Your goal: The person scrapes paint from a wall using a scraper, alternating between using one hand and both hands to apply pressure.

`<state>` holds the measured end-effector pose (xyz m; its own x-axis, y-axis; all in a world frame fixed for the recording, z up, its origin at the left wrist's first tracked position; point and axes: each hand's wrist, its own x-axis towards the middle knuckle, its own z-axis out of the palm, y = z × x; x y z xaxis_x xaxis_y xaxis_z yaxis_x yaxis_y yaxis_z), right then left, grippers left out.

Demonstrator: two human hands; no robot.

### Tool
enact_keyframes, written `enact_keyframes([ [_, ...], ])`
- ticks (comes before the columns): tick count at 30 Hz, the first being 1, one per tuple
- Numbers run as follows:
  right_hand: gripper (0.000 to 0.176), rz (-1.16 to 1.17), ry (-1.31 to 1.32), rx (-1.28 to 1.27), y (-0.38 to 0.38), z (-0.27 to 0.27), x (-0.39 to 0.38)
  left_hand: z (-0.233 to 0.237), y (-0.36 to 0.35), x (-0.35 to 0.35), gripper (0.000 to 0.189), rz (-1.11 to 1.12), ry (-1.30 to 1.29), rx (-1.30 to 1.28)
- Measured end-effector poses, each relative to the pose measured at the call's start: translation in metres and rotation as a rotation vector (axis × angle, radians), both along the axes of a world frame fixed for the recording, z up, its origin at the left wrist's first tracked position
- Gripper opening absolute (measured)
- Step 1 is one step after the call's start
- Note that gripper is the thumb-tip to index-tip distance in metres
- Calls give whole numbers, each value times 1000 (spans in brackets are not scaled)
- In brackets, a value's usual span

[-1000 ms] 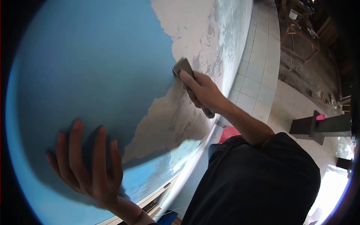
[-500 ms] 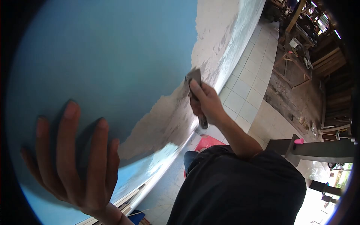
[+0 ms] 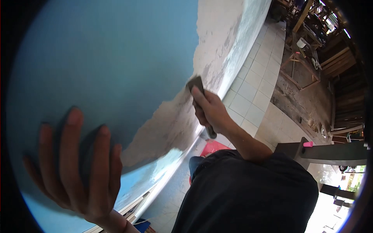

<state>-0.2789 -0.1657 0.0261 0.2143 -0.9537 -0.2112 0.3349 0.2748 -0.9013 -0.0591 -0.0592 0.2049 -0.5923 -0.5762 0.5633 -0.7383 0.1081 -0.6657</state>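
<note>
No readable text or labels anywhere.

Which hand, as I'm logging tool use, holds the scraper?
The right hand: it grips the scraper at the paint's edge, while the left hand lies flat and empty on the blue wall.

Black shirt (image 3: 248, 194) — loose, short-sleeved, plain

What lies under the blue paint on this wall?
Where it has been scraped off, a bare greyish-white surface shows beside the scraper in the right hand. Under the intact blue paint, and under the left hand flat on it, nothing can be seen.
</note>
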Motion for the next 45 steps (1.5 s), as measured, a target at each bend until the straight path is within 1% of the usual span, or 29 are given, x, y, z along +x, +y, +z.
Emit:
enact_keyframes([
  [2,42,33,33,0,-1,0,-3,-1,-1,2,21,-3,-7,-19],
  [4,42,14,75,-56,-9,4,-7,-2,-2,3,21,-14,-26,-26],
  [5,43,46,28,-59,-10,2,-9,-2,-2,2,21,-5,-26,-23],
  [8,46,37,-6,-23,-2,-3,-1,-1,0,0,19,3,-36,-30],
  [9,45,96,8,-4,2,-8,-2,-1,-1,1,18,1,-44,-43],
  [12,43,26,18,-87,-8,0,-4,-1,-3,1,17,24,-61,-82],
  [13,43,21,-20,-84,-8,13,-9,-2,-2,0,17,33,-63,-78],
  [16,44,38,-85,-79,-3,11,-7,-1,-2,2,18,11,-83,-72],
  [17,45,50,-5,-61,1,-1,-4,-1,-2,4,18,1,-87,-69],
  [20,47,110,-18,-49,2,-2,-5,-1,-2,5,19,-13,-80,-76],
  [21,48,44,5,-107,-4,1,-6,-1,-2,4,19,-8,-81,-72],
  [24,50,-50,-96,-151,-14,10,-4,-3,-1,2,18,-10,-91,-61],
  [25,51,-50,-1,-116,-8,8,-4,-1,-1,3,18,-15,-98,-66],
  [28,51,71,5,-131,8,-7,-1,-1,-1,3,17,-14,-99,-60],
  [29,50,33,44,-155,3,-10,-2,-2,-2,2,17,-12,-93,-67],
  [32,48,4,-23,-107,-9,16,-10,-2,-2,0,17,-7,-98,-64],
  [33,47,-3,-18,-115,-8,17,-9,-2,-2,0,17,-8,-98,-64],
  [36,47,46,17,-96,6,1,-6,0,-3,1,17,-19,-104,-73],
  [39,48,34,-38,-89,1,2,-4,-1,-2,0,18,-7,-96,-72],
  [43,48,-10,-39,-64,-1,14,-5,-1,-2,0,17,0,-100,-71],
  [45,48,62,-48,-8,9,3,-4,-1,-1,1,17,-14,-96,-63],
])
